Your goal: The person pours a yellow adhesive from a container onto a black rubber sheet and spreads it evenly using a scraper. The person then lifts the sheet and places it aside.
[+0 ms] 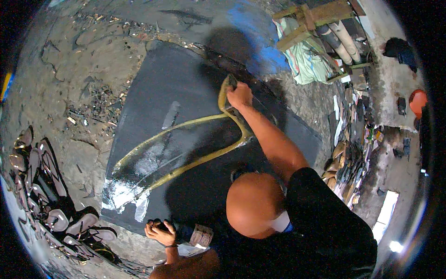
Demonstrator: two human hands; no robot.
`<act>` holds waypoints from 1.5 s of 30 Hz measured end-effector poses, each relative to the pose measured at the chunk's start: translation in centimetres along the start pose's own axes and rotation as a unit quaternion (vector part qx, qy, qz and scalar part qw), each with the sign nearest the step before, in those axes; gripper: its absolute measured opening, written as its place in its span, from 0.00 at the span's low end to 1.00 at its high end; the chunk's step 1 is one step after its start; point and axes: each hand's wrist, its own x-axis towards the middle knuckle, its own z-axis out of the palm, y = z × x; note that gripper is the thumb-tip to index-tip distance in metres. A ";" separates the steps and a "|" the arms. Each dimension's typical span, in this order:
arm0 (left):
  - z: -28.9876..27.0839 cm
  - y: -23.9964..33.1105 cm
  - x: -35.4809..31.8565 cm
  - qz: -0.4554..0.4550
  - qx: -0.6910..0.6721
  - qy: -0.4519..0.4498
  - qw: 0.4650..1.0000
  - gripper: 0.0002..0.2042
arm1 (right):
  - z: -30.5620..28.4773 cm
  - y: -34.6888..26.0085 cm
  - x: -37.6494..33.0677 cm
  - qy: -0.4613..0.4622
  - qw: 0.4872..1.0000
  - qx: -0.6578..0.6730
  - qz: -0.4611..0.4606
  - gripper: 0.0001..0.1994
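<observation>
Neither of my hands is in view. Below me crouches a person in a black shirt (325, 223), seen from above. That person's right hand (240, 95) grips a brush (226, 90) and drags it over a large black sheet (176, 79) lying on the ground. A looping trail of yellow glue (186, 162) runs across the sheet, with shiny wet patches at its near left corner. The person's left hand (160, 231) rests on a small tin (196, 235) at the sheet's near edge.
A pile of sandals (46, 195) lies at the left. Scraps litter the cracked concrete floor (93, 102). A wooden frame (316, 18) with rolls and a pale cloth (306, 60) stands at the upper right. Stacked soles (337, 156) line the right side.
</observation>
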 end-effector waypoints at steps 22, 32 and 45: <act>0.1 -0.1 0.0 -0.004 -0.011 -0.006 1.000 0.19 | 4.4 -23.3 6.1 -0.054 0.973 -0.004 -0.224 0.19; -0.7 0.5 0.6 -0.012 -0.018 -0.008 1.000 0.16 | 3.1 -21.5 0.0 -0.235 0.801 -0.125 -0.536 0.16; -0.5 -0.7 -0.1 0.020 -0.010 0.002 1.000 0.16 | -6.4 -0.6 2.2 -0.295 0.675 -0.211 -0.643 0.23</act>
